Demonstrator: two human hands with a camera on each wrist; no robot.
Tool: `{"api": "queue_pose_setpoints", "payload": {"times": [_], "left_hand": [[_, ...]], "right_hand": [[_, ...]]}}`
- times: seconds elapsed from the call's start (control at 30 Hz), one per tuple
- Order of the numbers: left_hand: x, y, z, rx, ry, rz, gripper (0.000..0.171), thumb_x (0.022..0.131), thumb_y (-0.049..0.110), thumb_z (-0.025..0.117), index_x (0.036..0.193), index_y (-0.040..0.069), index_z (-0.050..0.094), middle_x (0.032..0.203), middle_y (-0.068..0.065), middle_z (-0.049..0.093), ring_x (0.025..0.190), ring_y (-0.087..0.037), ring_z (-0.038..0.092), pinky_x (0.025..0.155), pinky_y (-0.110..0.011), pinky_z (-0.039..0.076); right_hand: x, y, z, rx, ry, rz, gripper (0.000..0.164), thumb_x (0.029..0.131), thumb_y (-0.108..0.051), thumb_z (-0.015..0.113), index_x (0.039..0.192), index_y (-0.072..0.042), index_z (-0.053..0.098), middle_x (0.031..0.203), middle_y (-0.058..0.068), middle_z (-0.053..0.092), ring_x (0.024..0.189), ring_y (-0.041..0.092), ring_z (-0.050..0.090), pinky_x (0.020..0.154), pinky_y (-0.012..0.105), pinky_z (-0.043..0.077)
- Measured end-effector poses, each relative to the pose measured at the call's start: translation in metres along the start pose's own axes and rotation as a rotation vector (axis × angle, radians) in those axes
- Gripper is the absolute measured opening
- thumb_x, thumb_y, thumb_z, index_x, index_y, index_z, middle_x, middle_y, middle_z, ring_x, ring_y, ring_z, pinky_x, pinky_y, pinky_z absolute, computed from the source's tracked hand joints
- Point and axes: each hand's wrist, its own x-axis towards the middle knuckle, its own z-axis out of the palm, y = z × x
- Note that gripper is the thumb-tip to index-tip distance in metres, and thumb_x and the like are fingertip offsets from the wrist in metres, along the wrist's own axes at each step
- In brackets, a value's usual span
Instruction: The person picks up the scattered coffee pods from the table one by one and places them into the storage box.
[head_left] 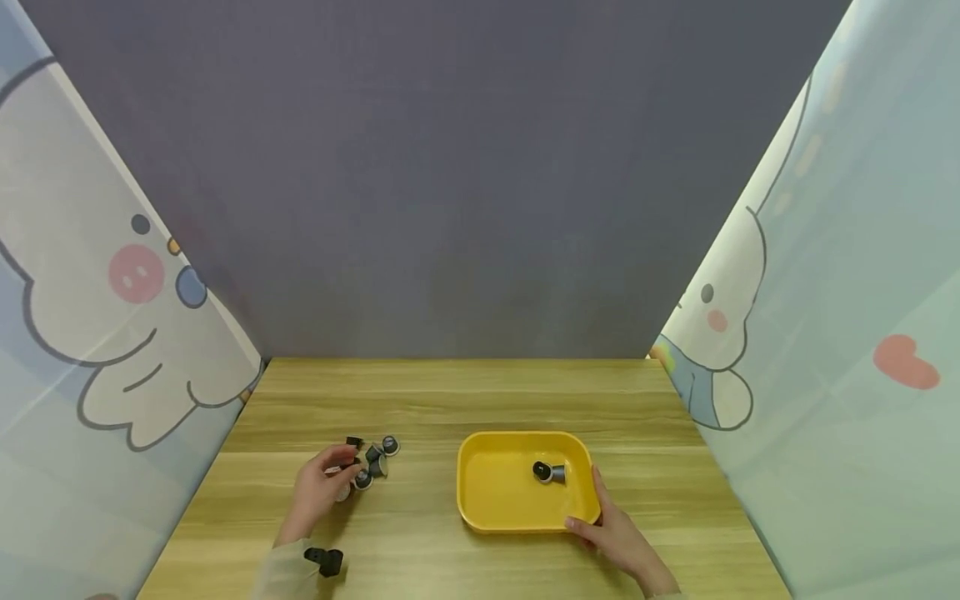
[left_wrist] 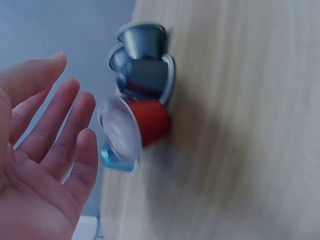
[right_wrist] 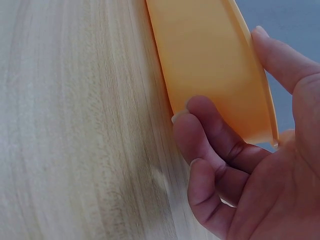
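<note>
In the left half of the surface (head_left: 420,550), the left hand's (head_left: 313,492) grip is spread, fingers just beside a cluster of capsules (head_left: 378,467), among them a red capsule (left_wrist: 152,120). Right of the middle, well short of the far edge, sits a yellow tray (head_left: 498,500) with two dark capsules (head_left: 542,472) near its right wall. The right hand's (head_left: 618,533) grip pinches the tray's near right corner.

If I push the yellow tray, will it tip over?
Probably not: the yellow tray looks wide and low on the table. It seems stiff, since its rim looks unbent where the right hand grips it. The little pods inside might slide or roll, because bare tray floor surrounds them.
</note>
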Motion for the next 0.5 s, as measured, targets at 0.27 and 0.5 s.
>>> {"api": "queue_pose_setpoints", "payload": {"times": [0.27, 0.5], "left_hand": [[-0.01, -0.018, 0.0, -0.021, 0.026, -0.082, 0.031, 0.085, 0.0, 0.076, 0.115, -0.003, 0.068, 0.109, -0.02, 0.069, 0.093, -0.021, 0.067, 0.071, -0.023, 0.053], [-0.011, -0.026, 0.005, 0.04, 0.013, -0.119, 0.03, 0.085, 0.002, 0.077, 0.114, -0.001, 0.069, 0.111, -0.016, 0.07, 0.098, -0.013, 0.062, 0.077, -0.02, 0.049]], "right_hand": [[0.0, -0.001, 0.0, -0.02, 0.007, 0.007, 0.104, 0.095, -0.034, 0.069, 0.159, -0.012, -0.01, 0.068, 0.007, 0.059, 0.058, 0.016, 0.051, 0.051, 0.026, 0.043], [0.001, -0.001, 0.0, -0.013, 0.008, 0.009, 0.105, 0.095, -0.033, 0.07, 0.16, -0.015, -0.011, 0.068, 0.008, 0.06, 0.059, 0.017, 0.053, 0.052, 0.026, 0.045]]}}
